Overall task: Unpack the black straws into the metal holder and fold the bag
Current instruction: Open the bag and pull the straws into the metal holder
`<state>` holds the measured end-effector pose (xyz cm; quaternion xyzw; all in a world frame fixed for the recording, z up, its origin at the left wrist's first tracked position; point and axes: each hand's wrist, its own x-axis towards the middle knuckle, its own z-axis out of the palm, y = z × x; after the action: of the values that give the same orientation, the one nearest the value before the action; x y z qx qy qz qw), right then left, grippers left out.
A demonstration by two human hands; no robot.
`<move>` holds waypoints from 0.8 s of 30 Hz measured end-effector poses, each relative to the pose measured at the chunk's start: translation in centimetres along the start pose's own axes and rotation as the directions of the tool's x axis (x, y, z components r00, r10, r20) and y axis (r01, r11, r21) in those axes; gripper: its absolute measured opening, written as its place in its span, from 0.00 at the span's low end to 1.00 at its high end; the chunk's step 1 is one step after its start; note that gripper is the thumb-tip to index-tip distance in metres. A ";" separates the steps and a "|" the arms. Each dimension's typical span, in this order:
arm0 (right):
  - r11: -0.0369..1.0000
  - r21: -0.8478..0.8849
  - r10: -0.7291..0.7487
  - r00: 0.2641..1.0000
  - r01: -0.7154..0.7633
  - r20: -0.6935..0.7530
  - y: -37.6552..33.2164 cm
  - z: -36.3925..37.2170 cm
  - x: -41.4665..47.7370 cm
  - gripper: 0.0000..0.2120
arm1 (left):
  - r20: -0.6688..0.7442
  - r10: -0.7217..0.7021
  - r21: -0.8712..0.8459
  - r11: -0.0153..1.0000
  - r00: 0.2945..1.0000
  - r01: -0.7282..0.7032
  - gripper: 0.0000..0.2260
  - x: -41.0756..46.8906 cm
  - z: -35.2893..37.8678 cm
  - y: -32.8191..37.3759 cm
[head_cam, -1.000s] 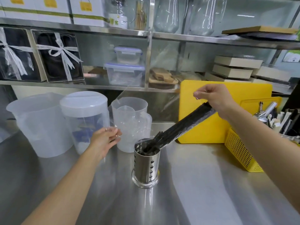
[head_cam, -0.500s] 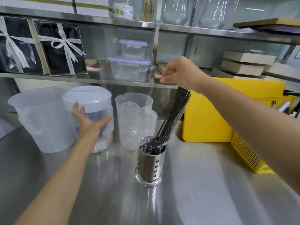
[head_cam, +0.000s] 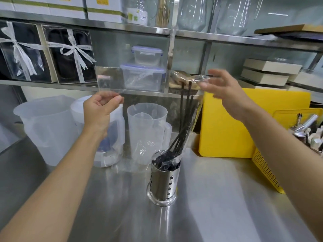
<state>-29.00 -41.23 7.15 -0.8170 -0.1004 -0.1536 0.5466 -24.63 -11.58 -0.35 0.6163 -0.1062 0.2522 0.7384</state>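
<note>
**Bag lifted over the straw holder**

Above the steel tabletop we hold a clear plastic bag stretched between both hands. Our left hand has its grip pressed together, thumb and forefinger pinching the bag's left corner in front of the lidded jug. Our right hand is raised to the right of it, blurred, with the fingers spread; the crumpled right end of the bag lies against its fingertips, but we cannot tell whether it is actually clamped there.

The black straws stand with their lower ends inside the perforated metal holder, near the middle of the tabletop, and lean up and to the right. Their upper ends reach the film by the right hand, and the plastic appears to drape down around them to the holder's rim.

Behind the holder stand clear measuring jugs, one nested in another. To the right a yellow cutting board leans upright, and at the far right edge sits a yellow basket with utensils in it.
</note>
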 end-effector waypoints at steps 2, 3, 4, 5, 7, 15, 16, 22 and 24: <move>0.980 0.105 0.154 0.979 -0.168 0.131 2.2 -0.2 -0.9 0.42 | -0.003 -0.003 -0.015 1.000 1.000 0.003 0.09 0.1 0.1 0.4; 0.964 0.136 0.200 0.961 -0.227 0.190 3.2 0.2 -1.5 0.41 | 0.000 0.001 -0.013 1.000 1.000 -0.001 0.09 0.1 0.2 0.5; 0.953 0.159 0.219 0.948 -0.259 0.229 4.0 0.7 -2.0 0.38 | 0.005 0.008 -0.009 1.000 1.000 -0.008 0.09 0.1 0.4 0.6; 0.943 0.188 0.223 0.942 -0.273 0.251 4.6 1.4 -2.4 0.36 | 0.008 0.012 -0.003 1.000 1.000 -0.012 0.09 0.1 0.5 0.7; 0.936 0.228 0.202 0.940 -0.268 0.276 5.4 2.9 -2.9 0.35 | 0.022 0.014 0.008 1.000 1.000 -0.014 0.09 0.1 1.0 0.7; 0.909 0.367 0.164 0.978 -0.200 0.126 8.6 7.6 -3.1 0.21 | 0.116 0.052 0.125 0.990 0.992 -0.066 0.09 0.1 2.1 1.6; 0.901 0.385 0.165 0.978 -0.201 0.124 8.9 7.7 -3.1 0.21 | 0.129 0.072 0.169 0.981 0.989 -0.094 0.09 0.1 2.1 1.7; 0.864 0.481 0.126 0.989 -0.147 0.076 9.4 7.4 -2.5 0.26 | 0.179 0.125 0.245 0.955 0.976 -0.167 0.13 0.4 2.1 1.9; 0.871 0.472 0.119 0.990 -0.138 0.070 9.4 7.7 -2.4 0.27 | 0.131 0.120 0.224 0.963 0.984 -0.147 0.12 0.7 2.3 2.0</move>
<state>-26.98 -37.72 -4.58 -0.6656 -0.0911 -0.0716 0.7373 -24.72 -13.40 2.15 0.7036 -0.1599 0.2759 0.6350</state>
